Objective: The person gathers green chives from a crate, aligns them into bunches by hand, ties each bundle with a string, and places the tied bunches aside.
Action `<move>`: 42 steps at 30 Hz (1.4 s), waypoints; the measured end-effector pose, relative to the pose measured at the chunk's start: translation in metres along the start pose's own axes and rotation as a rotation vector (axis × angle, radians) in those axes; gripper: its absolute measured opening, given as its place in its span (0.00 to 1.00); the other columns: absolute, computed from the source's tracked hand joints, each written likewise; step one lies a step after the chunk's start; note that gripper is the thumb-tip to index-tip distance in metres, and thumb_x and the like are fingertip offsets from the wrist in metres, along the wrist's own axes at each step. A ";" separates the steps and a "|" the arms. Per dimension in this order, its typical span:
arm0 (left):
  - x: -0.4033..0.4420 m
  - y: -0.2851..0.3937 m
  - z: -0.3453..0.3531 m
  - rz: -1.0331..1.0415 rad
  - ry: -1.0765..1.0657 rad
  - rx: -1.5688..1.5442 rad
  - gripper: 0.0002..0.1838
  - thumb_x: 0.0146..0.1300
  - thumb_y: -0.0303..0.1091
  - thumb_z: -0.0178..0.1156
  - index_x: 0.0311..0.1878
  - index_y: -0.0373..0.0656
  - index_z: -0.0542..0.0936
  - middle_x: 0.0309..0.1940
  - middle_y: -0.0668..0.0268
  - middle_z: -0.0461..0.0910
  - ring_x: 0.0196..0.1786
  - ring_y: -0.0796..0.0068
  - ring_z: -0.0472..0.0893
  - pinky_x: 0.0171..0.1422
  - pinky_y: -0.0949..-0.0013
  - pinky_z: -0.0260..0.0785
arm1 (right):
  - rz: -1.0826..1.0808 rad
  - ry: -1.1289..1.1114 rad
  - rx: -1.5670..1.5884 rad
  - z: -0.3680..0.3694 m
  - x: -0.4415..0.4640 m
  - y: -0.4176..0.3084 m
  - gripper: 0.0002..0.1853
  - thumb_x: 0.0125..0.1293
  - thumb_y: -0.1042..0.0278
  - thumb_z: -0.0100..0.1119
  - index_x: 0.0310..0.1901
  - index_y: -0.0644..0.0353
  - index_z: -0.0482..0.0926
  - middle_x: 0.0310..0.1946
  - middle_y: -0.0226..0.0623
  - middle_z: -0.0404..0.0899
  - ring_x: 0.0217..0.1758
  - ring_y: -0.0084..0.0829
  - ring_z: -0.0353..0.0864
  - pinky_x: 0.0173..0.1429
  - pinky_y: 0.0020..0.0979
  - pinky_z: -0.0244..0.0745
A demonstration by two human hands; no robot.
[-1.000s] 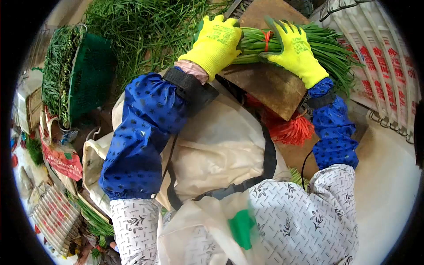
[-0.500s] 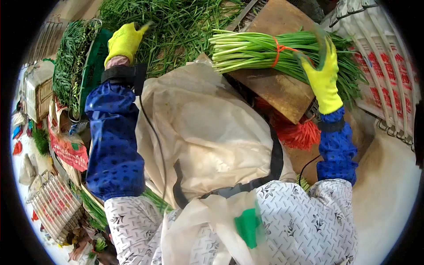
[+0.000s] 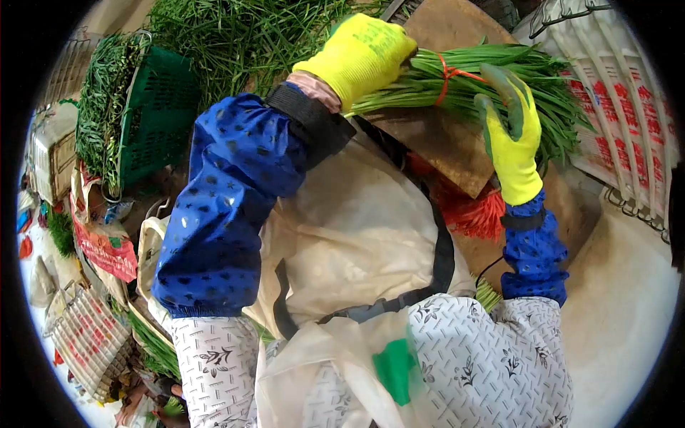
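A bundle of long green stalks with flat leaves [image 3: 549,89], like garlic chives, lies across a brown board [image 3: 446,146]. An orange-red tie [image 3: 444,80] circles its middle, with a loose end running right. My left hand [image 3: 367,57], in a yellow glove, is closed over the pale stem end, its knuckles toward the tie. What its fingers hold is hidden. My right hand [image 3: 515,128], gloved in yellow with a darker palm, is at the leafy side. Its thumb and fingers are apart in a curve, the fingertips close to the tie's loose end.
Loose green stalks [image 3: 250,43] spread at the back. A green plastic basket [image 3: 157,107] of greens stands at the left. Red strands [image 3: 474,210] hang below the board. A beige cloth [image 3: 349,228] covers my lap. A wire rack with printed red-and-white sheeting [image 3: 621,107] stands at the right.
My left hand has swung right from the loose stalks to the bundle's stem end and closed. My right hand stays beside the bundle, its fingers more curved and nearer the tie's end.
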State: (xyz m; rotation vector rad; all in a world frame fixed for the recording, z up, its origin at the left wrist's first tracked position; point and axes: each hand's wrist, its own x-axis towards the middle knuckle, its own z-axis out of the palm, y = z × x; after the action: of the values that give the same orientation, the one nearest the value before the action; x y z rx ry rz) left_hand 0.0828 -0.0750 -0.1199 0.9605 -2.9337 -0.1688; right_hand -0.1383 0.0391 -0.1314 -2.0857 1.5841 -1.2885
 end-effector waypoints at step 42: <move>-0.210 -0.137 -0.042 -0.702 0.298 -0.812 0.24 0.64 0.34 0.61 0.63 0.39 0.73 0.56 0.62 0.79 0.56 0.76 0.76 0.62 0.72 0.67 | -0.282 -0.634 -0.836 0.026 0.075 0.049 0.46 0.40 0.49 0.74 0.63 0.54 0.67 0.52 0.45 0.72 0.58 0.44 0.71 0.57 0.44 0.65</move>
State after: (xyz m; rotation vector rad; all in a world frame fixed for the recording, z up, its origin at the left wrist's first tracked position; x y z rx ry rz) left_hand 0.3358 -0.0643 -0.0970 1.5671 -1.8376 -1.0206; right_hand -0.1488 -0.0534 -0.1395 -2.8447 1.6850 0.1276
